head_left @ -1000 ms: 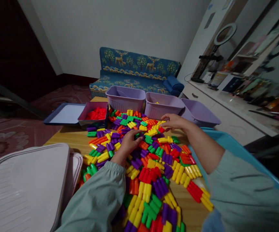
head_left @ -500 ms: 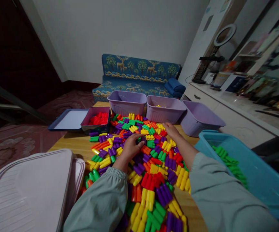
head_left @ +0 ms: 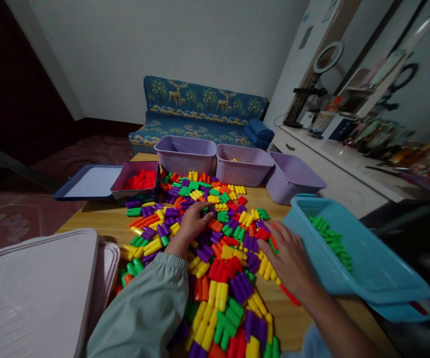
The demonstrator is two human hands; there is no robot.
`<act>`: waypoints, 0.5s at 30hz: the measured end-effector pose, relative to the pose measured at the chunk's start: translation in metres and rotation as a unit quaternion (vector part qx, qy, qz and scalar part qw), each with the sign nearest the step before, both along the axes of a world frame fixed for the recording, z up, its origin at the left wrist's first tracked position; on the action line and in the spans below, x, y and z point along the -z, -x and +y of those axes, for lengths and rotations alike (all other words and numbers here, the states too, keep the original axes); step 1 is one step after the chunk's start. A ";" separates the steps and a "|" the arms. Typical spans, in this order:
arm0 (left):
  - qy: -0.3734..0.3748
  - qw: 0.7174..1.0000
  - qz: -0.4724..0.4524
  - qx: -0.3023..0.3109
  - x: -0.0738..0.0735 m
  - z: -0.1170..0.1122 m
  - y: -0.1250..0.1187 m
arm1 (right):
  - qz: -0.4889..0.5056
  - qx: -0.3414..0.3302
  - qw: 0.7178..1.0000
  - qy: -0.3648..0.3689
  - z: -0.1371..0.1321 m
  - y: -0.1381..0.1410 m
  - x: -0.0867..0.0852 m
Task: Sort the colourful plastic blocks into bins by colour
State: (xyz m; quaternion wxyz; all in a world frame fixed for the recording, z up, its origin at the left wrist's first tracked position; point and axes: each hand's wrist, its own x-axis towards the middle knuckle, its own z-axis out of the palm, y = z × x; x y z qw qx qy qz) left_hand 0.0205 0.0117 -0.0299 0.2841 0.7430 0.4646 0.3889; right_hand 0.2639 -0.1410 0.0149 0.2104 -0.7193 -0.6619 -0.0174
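Colourful plastic building pieces (head_left: 220, 296), shaped like joined rounded tubes in red, yellow, green, purple and orange, lie heaped along the wooden table (head_left: 289, 318). My left hand (head_left: 192, 223) rests over the middle of the heap. Its thumb and index finger are apart, with a bit of green piece showing between them; the other fingertips are partly hidden. At the heap's right edge, my right hand (head_left: 287, 256) is spread over purple, red and yellow pieces, with no piece visibly gripped. A long red piece (head_left: 290, 294) sticks out beneath its palm.
Three lilac bins (head_left: 187, 154) line the table's far side. A blue tub (head_left: 371, 258) at right holds green pieces (head_left: 332, 241). A tin (head_left: 136, 181) of red pieces stands at left beside its lid (head_left: 91, 183). Pale lids (head_left: 39, 293) lie near left.
My right hand has come back from the heap's far end to its near right edge, fingers spread. My left hand has stayed over about the same pieces. The view has shifted slightly.
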 end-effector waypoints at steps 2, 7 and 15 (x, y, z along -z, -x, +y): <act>-0.003 1.000 -0.003 0.004 0.001 0.001 0.000 | -0.008 0.033 0.999 -0.002 -0.001 -0.009 0.008; -0.006 1.000 0.002 0.009 0.004 0.002 0.001 | 0.034 0.077 0.996 0.017 0.020 -0.022 0.031; -0.006 1.000 0.005 0.007 0.004 0.002 0.002 | 0.057 0.165 0.983 0.057 0.046 0.000 0.037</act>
